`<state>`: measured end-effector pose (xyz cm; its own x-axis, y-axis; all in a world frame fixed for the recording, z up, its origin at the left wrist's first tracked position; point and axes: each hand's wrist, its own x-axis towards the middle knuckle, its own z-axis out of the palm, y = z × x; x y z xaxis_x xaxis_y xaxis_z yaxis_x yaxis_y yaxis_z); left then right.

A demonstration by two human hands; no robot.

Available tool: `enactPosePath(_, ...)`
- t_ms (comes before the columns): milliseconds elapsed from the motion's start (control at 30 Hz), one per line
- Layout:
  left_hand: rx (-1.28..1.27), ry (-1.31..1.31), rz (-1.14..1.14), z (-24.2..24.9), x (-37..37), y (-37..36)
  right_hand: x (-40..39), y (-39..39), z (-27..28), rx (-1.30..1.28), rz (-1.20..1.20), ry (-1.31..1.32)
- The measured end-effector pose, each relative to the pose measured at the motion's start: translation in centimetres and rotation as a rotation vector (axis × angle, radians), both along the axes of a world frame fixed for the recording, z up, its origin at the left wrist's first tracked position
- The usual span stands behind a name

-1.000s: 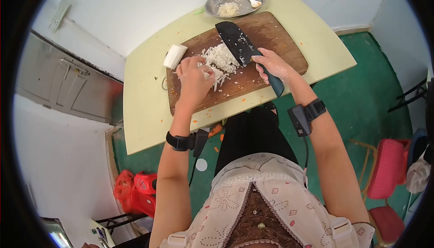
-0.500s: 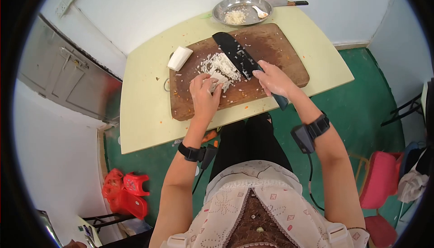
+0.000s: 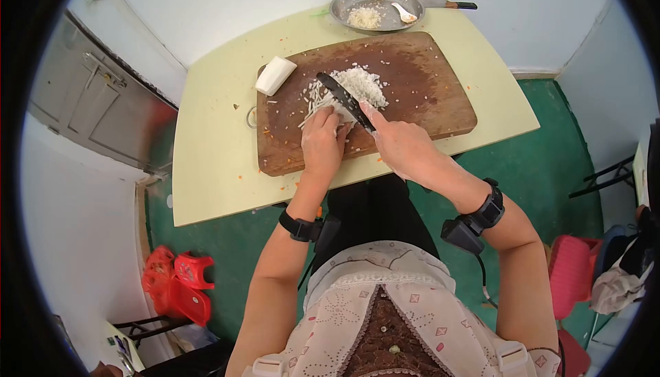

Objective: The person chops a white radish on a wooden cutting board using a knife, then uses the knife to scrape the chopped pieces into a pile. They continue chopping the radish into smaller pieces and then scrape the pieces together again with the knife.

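My right hand (image 3: 402, 144) grips the handle of a black cleaver (image 3: 342, 98), its blade edge down on the wooden cutting board (image 3: 426, 95). My left hand (image 3: 322, 144) presses down on white vegetable strips (image 3: 317, 105) right beside the blade. A pile of finely chopped white pieces (image 3: 361, 82) lies just beyond the knife. A white vegetable chunk (image 3: 274, 75) rests at the board's far left corner.
The board sits on a pale yellow table (image 3: 213, 157). A metal plate (image 3: 375, 7) with chopped bits and a white spoon stands at the far edge, a second knife (image 3: 443, 1) beside it. Red stools (image 3: 175, 284) stand on the green floor at left, red chairs at right.
The cleaver has turned from lying flat against the pile to edge down beside my left hand. My left hand has gathered the strips nearer the board's front.
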<state>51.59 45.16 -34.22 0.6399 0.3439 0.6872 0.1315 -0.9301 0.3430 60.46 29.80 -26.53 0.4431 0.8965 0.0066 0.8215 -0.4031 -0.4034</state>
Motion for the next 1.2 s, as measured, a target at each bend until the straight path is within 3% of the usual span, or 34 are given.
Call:
enactPosePath(633, 0.067, -0.076, 0.016, 0.2, -0.2, -0.4, 2.2, 2.5, -0.1, -0.051, 0.037, -0.071)
enactPosePath(833, -0.123, -0.073, 0.068, -0.3, -0.2, -0.7, -0.1, 1.1, 4.4, -0.121, -0.017, 0.000)
enactPosePath(933, -0.007, -0.128, 0.019, -0.9, -0.1, -0.2, -0.6, 0.8, 3.8, -0.140, 0.022, -0.040)
enactPosePath(1200, -0.023, -0.079, 0.011, -0.8, 0.0, -0.2, -0.2, 0.7, 1.2, -0.059, 0.061, -0.091)
